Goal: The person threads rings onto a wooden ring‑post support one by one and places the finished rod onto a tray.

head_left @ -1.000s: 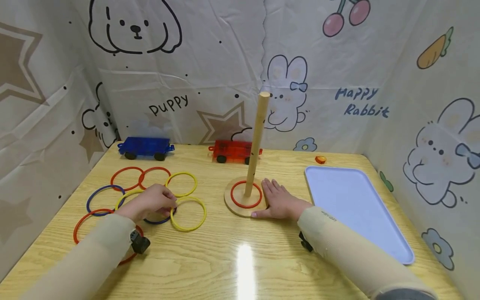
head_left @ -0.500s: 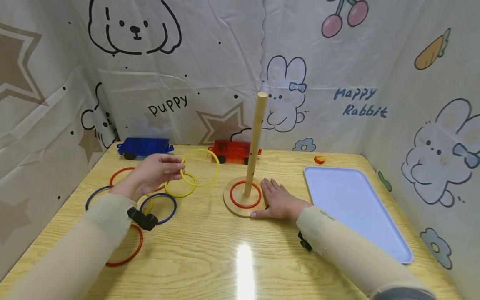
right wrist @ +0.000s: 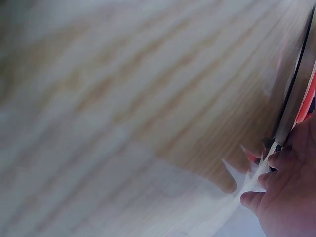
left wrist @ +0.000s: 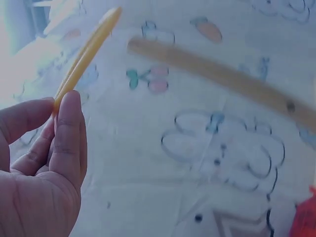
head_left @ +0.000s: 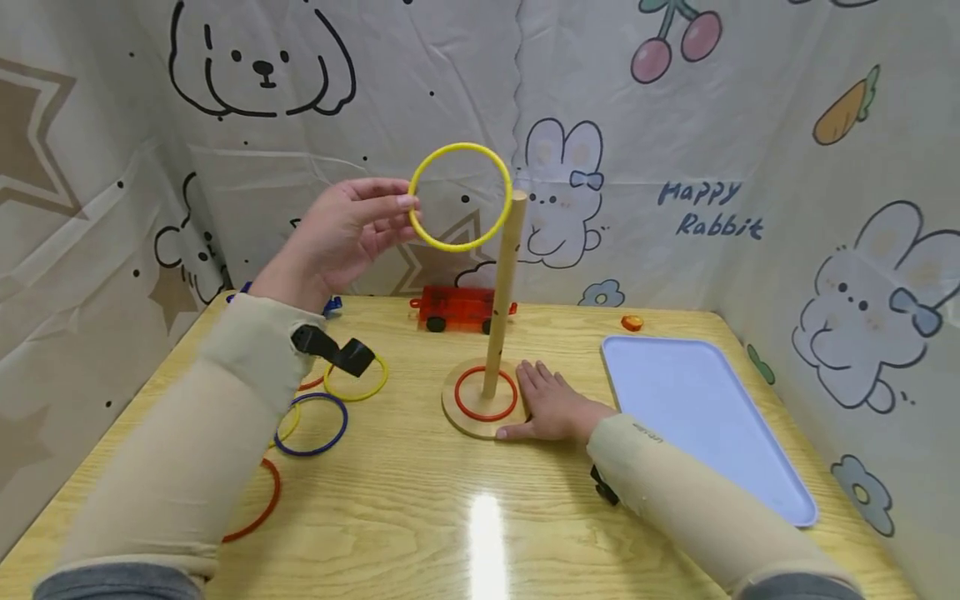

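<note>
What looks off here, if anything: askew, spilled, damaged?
The wooden peg seems to lean rightward in the head view, though perspective may explain it. A small orange piece lies by itself beyond the tray's far edge, so looks stray. No spill or damage shows.

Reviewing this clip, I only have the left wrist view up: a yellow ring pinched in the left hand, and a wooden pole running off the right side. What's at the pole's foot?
Observer: A round wooden base, with a red ring lying on it around the pole.

Operator: And the other hand?

Observer: The right hand rests at the base's right side, fingers spread.

Operator: There's something red in my lower right corner. What is it?

Observer: A red toy wagon with black wheels, standing near the far edge of the table.
</note>
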The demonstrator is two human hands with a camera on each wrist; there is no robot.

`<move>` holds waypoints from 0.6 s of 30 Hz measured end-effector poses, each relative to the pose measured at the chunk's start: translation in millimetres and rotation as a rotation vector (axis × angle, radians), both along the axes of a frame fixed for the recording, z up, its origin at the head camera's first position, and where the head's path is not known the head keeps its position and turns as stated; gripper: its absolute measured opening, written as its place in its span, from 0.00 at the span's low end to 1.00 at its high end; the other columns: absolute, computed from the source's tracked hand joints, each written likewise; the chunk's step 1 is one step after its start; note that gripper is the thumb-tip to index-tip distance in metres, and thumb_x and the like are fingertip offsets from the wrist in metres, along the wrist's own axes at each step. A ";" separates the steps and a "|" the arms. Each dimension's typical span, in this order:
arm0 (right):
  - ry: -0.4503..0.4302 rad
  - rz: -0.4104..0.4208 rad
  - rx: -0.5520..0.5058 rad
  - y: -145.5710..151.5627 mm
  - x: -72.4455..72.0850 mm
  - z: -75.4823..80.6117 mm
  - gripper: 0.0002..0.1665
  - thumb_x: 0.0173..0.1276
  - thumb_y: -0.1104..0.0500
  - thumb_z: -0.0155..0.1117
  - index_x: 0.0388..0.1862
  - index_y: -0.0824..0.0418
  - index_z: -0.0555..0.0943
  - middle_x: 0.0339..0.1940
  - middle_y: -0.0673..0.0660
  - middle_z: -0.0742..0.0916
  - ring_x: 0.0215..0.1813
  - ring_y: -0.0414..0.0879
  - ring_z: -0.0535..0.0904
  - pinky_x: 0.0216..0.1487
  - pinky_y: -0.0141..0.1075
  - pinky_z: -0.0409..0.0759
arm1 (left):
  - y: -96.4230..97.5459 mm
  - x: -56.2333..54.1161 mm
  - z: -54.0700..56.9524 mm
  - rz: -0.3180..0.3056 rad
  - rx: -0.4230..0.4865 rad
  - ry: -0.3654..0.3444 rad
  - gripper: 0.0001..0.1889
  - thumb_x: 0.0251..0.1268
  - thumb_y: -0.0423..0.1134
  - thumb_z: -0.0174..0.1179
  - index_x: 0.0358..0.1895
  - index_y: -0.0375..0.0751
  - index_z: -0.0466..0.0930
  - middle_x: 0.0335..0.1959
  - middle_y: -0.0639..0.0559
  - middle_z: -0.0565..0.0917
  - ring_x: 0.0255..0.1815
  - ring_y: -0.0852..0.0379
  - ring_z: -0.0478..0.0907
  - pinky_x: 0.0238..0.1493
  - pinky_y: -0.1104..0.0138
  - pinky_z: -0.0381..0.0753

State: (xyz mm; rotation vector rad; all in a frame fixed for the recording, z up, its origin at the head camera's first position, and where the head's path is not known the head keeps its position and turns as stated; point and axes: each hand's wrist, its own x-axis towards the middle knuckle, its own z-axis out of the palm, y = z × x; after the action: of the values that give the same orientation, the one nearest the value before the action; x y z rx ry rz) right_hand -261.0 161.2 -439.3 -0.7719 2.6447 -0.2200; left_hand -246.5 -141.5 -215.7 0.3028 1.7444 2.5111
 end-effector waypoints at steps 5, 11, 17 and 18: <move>0.004 -0.006 0.005 0.0 0.8 -0.7 0.73 0.65 0.22 0.61 0.84 0.69 0.42 0.85 0.67 0.47 0.84 0.64 0.38 0.81 0.58 0.43 | 29.3 -9.0 -5.7 0.011 -0.105 -0.056 0.04 0.73 0.26 0.62 0.42 0.36 0.86 0.38 0.44 0.84 0.35 0.53 0.83 0.40 0.68 0.87; 0.008 -0.002 0.020 -0.7 1.0 -1.8 0.72 0.65 0.22 0.60 0.84 0.69 0.42 0.85 0.67 0.47 0.84 0.63 0.39 0.81 0.58 0.44 | 38.0 -24.1 -58.4 -0.014 -0.232 -0.206 0.07 0.76 0.27 0.58 0.51 0.31 0.80 0.40 0.45 0.84 0.34 0.57 0.84 0.42 0.68 0.87; 0.009 -0.005 0.037 -0.5 0.2 -0.4 0.72 0.65 0.21 0.59 0.84 0.69 0.43 0.85 0.67 0.47 0.84 0.64 0.39 0.81 0.57 0.44 | 37.1 -26.9 -130.9 -0.085 -0.373 -0.327 0.15 0.77 0.27 0.57 0.61 0.24 0.75 0.42 0.44 0.83 0.34 0.58 0.83 0.45 0.66 0.87; 0.010 -0.005 0.039 -0.4 0.0 0.2 0.72 0.65 0.21 0.59 0.84 0.69 0.43 0.85 0.67 0.47 0.84 0.64 0.39 0.81 0.58 0.44 | 37.1 -26.7 -140.7 -0.094 -0.388 -0.343 0.16 0.77 0.27 0.57 0.62 0.23 0.74 0.43 0.43 0.83 0.34 0.58 0.83 0.45 0.66 0.87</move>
State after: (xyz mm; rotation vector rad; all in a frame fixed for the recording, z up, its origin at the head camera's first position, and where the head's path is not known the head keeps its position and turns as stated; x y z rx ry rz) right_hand -260.9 160.8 -439.1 -0.7560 2.6527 -0.1662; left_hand -273.2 -104.4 -356.4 -0.0666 1.9547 1.9567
